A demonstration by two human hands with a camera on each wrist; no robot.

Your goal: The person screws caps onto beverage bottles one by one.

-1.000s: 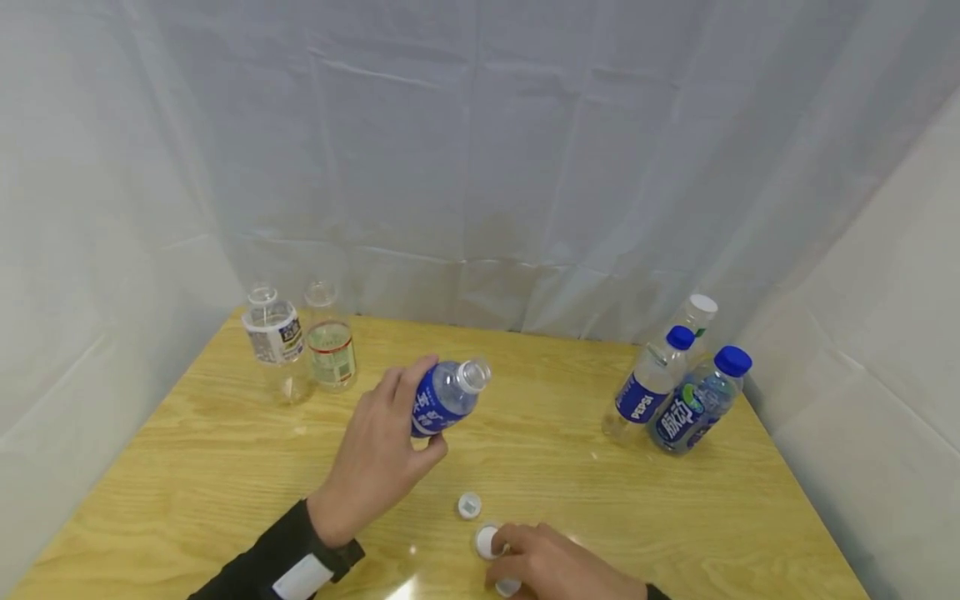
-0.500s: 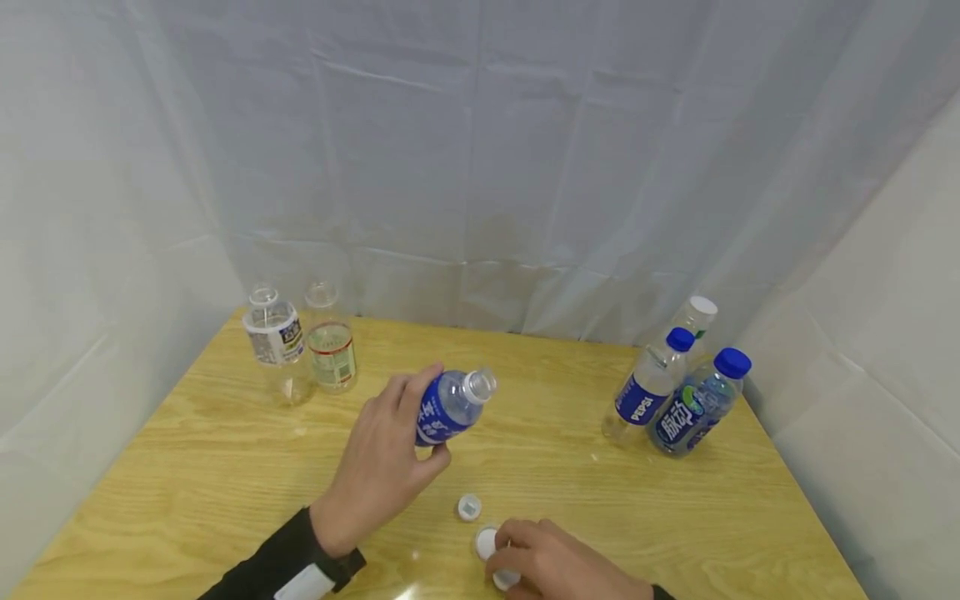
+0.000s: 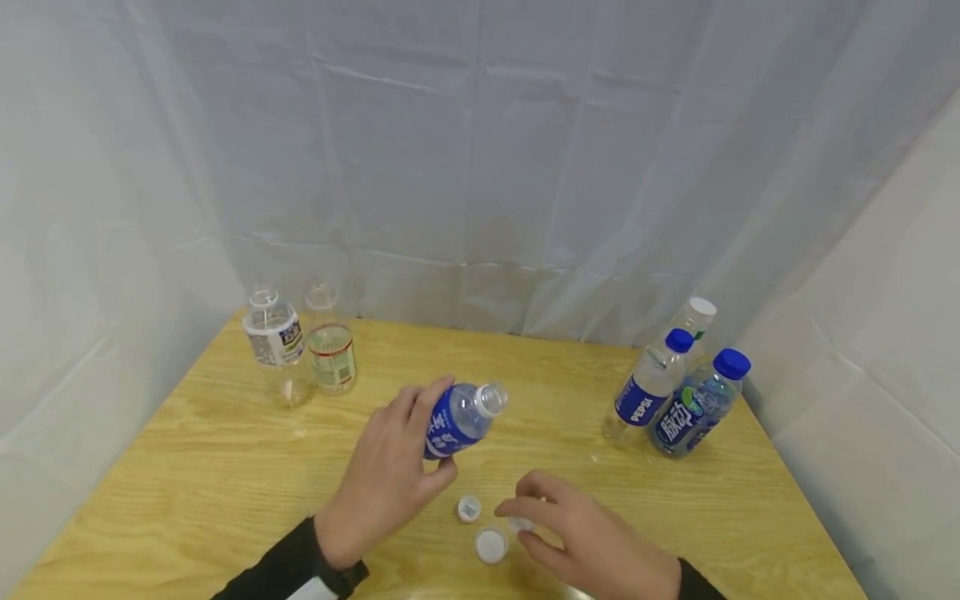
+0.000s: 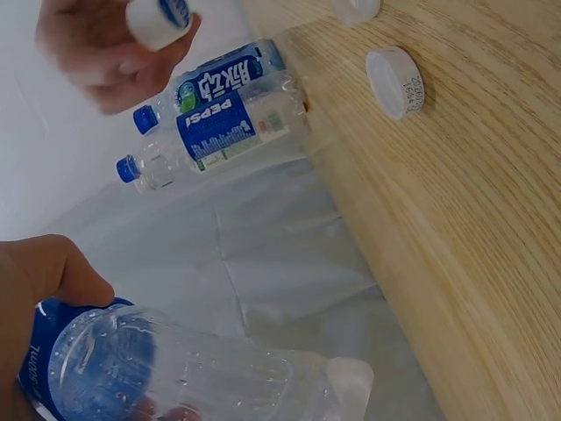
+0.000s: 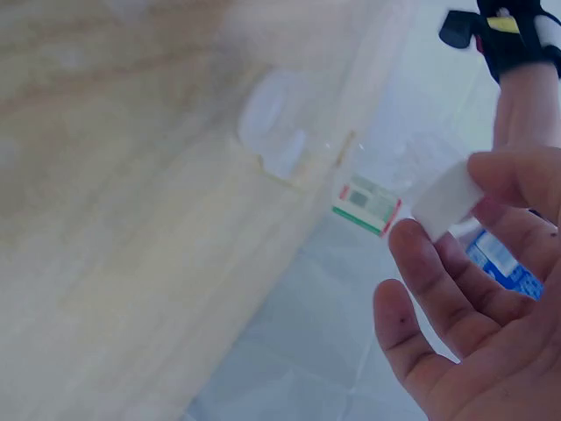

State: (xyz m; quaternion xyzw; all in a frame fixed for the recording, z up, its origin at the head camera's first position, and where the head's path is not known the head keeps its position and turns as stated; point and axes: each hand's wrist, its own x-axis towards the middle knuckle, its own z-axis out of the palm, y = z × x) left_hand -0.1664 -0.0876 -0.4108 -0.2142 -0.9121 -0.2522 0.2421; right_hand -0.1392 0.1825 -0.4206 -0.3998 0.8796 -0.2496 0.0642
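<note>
Far-left bottles: two uncapped clear bottles, one with a white label point(image 3: 272, 337) and one with a red-edged label point(image 3: 330, 346), stood upright and side by side at the table's back left corner, well left of and beyond the left hand's grasp.
Left hand: the left hand point(image 3: 390, 479) was wrapped round the blue-labelled bottle point(image 3: 457, 414), fingers over the label and thumb underneath; a dark sleeve point(image 3: 277, 567) covered the forearm.
Held bottle: it was lifted off the table point(image 3: 187, 467) and tilted, its open neck pointing up and to the right, away from the palm; the left wrist view showed the clear shoulder and bare mouth point(image 4: 351, 386) projecting past the fingers.
Loose caps: a small white cap point(image 3: 469, 507) lay open side up just below the held bottle, between the two hands; a second white cap point(image 3: 491, 545) lay just below it, touching neither hand.
Right hand: the right hand point(image 3: 592, 546) pinched a white cap point(image 3: 521, 524) between thumb and fingertips, raised off the tabletop, below and to the right of the held bottle's mouth; the right wrist view showed that cap point(image 5: 447, 210) at the fingertips.
Far-right bottles: a Pepsi bottle point(image 3: 648, 385), a blue-capped bottle point(image 3: 697, 404) and a white-capped bottle point(image 3: 693, 317) behind them stood clustered at the back right, well beyond the pinched cap.
</note>
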